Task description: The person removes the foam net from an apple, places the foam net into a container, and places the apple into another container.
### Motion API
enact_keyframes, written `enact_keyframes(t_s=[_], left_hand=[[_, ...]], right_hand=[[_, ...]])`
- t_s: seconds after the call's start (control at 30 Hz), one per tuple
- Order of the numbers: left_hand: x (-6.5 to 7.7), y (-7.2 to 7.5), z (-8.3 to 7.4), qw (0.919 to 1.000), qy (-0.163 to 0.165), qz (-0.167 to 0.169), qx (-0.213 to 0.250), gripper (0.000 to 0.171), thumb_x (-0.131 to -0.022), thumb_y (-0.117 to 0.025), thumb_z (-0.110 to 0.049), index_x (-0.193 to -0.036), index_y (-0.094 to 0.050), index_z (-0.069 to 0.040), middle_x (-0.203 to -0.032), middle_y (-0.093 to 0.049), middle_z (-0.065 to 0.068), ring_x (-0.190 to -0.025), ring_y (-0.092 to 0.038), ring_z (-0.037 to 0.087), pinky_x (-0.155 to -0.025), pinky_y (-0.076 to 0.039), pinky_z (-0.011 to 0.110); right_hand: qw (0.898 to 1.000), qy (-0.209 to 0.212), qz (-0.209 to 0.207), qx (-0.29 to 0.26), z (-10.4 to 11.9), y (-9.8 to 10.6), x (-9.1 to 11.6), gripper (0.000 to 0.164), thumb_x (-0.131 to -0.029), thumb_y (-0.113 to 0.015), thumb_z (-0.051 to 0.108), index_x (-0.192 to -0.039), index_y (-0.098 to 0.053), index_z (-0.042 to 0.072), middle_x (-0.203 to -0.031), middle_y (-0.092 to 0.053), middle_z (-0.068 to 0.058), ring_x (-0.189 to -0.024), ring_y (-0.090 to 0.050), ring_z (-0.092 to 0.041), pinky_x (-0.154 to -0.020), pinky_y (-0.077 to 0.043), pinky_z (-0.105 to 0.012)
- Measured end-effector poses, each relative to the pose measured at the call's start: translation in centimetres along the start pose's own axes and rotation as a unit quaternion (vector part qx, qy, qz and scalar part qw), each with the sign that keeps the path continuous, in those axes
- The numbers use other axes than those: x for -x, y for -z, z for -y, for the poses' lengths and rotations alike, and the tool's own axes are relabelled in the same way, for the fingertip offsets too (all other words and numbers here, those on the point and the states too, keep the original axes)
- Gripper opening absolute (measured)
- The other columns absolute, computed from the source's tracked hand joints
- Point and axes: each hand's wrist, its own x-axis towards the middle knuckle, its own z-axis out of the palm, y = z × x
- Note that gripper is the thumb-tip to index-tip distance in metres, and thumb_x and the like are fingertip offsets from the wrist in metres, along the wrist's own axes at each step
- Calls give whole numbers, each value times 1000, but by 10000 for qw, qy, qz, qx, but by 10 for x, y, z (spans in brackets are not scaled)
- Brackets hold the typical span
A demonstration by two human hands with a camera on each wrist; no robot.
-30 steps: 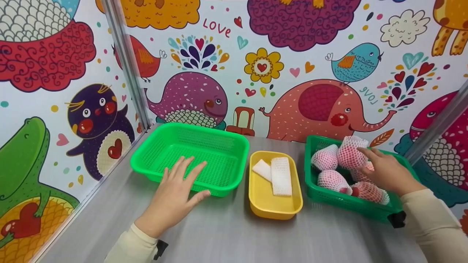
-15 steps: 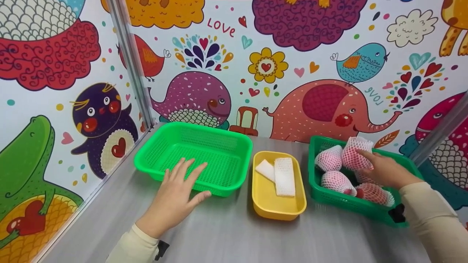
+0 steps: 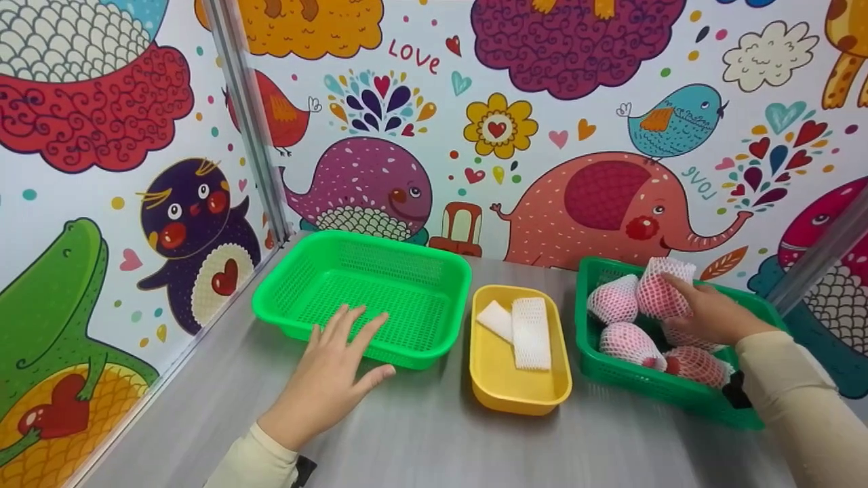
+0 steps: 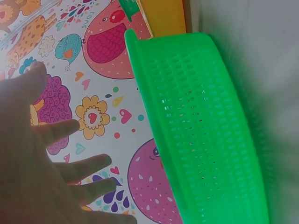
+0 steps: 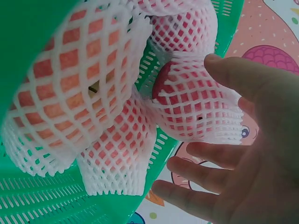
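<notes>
In the head view my right hand (image 3: 719, 313) reaches into the dark green basket (image 3: 651, 383) on the right. Its thumb and index finger hold a red apple in a white foam net (image 3: 663, 290), while the other fingers (image 5: 201, 173) stay fairly straight in the right wrist view. Several more net-wrapped apples sit in that basket, among them a netted apple (image 3: 630, 344) near its front. My left hand (image 3: 325, 386) hovers with spread fingers by the front rim of the bright green basket (image 3: 363, 242), holding nothing.
Between the baskets stands a yellow tub (image 3: 519, 400) with two flattened white foam nets (image 3: 531, 333) in it. All of this rests on a grey table (image 3: 420, 440). A cartoon-printed wall (image 3: 542, 41) closes off the back, another the left side.
The right thumb and index finger have closed in a little around the netted apple. The left hand keeps its pose. The whole view has shifted slightly.
</notes>
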Motion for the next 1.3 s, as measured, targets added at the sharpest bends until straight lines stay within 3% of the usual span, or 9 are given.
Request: enact_keyframes(t_s=[0.2,0.4,0.7,0.97,1.3], left_hand=[[1,-2,0,9999,61,132,31,75,-95,-45,-69,-158,-34,-30,-157,-32,15,-149,-18,40,-105,-19,77],[3,-5,2,9998,99,193,29,76,-95,-44,-70,-158,-33,-29,-158,-31,15,-149,-17,40,-105,-19,77],[3,-7,5,9997,140,196,-9,76,-95,-44,-70,-158,-33,-30,-158,-31,15,-149,-18,40,-106,-18,76],[3,-8,4,9997,126,186,-19,75,-95,-44,-69,-158,-33,-29,-157,-32,15,-148,-20,41,-105,-19,77],[6,-10,8,9997,162,195,8,75,-96,-44,-69,-158,-35,-27,-157,-32,16,-148,-20,40,-104,-20,77]], right_hand=[[9999,-126,-44,-93,-3,-2,-6,103,-84,-81,41,-161,-17,15,-140,-25,-48,-115,-40,-72,-80,-39,-78],[9996,-126,-218,-90,2,0,-10,103,-81,-84,39,-159,-23,12,-130,-29,-46,-109,-45,-70,-76,-45,-75],[9974,-47,-584,-408,15,2,-16,106,-75,-90,21,-160,-26,14,-121,-30,-35,-103,-50,-59,-71,-56,-61],[9938,271,-1081,29,20,0,-20,101,-71,-93,22,-155,-37,19,-123,-36,-29,-109,-41,-50,-77,-52,-67],[9937,296,-1069,180,18,-3,-21,107,-71,-93,27,-159,-32,24,-120,-46,-26,-109,-44,-46,-76,-52,-68]])
